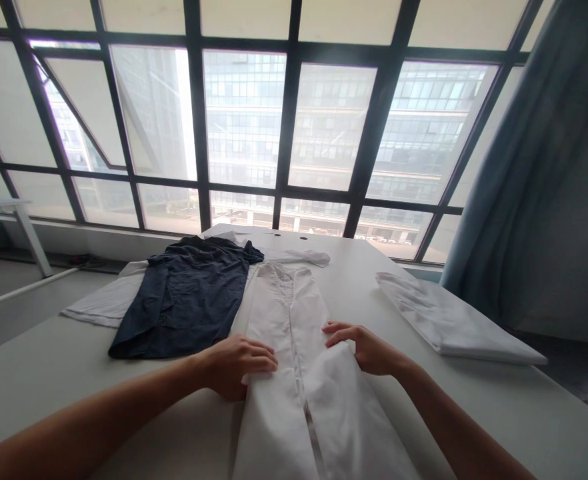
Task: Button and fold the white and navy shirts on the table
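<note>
A long white garment (294, 320), coat-like with a slit down its middle, stretches from the near edge of the view to its gathered far end. My left hand (239, 365) grips its left edge, fingers on top and the thumb mostly hidden. On the opposite edge, my right hand (361, 347) holds the cloth, which bulges up beside the fingers; its thumb cannot be seen. The near end of the garment runs out of view between my forearms.
A dark navy garment (189, 300) lies left on the white table (184, 420), partly over white cloth (109, 300). To the right rests a folded white garment (454, 320). Large windows (244, 120) stand behind the table, with a blue-grey curtain (529, 180) at right.
</note>
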Demonstrator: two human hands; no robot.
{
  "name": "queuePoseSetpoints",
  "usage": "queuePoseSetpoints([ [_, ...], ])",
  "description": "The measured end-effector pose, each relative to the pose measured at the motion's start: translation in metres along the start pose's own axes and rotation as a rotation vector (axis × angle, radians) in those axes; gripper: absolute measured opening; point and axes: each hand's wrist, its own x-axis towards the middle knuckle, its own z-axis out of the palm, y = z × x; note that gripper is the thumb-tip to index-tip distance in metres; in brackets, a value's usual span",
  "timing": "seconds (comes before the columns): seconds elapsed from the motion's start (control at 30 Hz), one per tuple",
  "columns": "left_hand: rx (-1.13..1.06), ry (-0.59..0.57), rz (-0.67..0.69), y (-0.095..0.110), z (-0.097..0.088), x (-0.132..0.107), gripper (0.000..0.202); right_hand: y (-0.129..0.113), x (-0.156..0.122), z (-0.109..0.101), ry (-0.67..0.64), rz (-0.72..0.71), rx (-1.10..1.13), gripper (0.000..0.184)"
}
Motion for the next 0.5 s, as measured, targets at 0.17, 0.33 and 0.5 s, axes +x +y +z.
queuePoseSetpoints([
  [0.17, -0.174, 0.169, -0.216, 0.001, 0.002, 0.002, 0.026, -0.008, 0.0, -0.002, 0.057, -0.039, 0.094, 0.028],
  [0.33, -0.247, 0.337, -0.261, 0.006, -0.01, 0.001, 0.035, -0.037, -0.009, -0.014, -0.085, -0.085, 0.107, 0.043],
  [0.5, -0.289, 0.267, -0.17, 0.021, -0.015, -0.001, 0.026, -0.057, -0.017, -0.021, -0.288, -0.129, 0.263, 0.042],
])
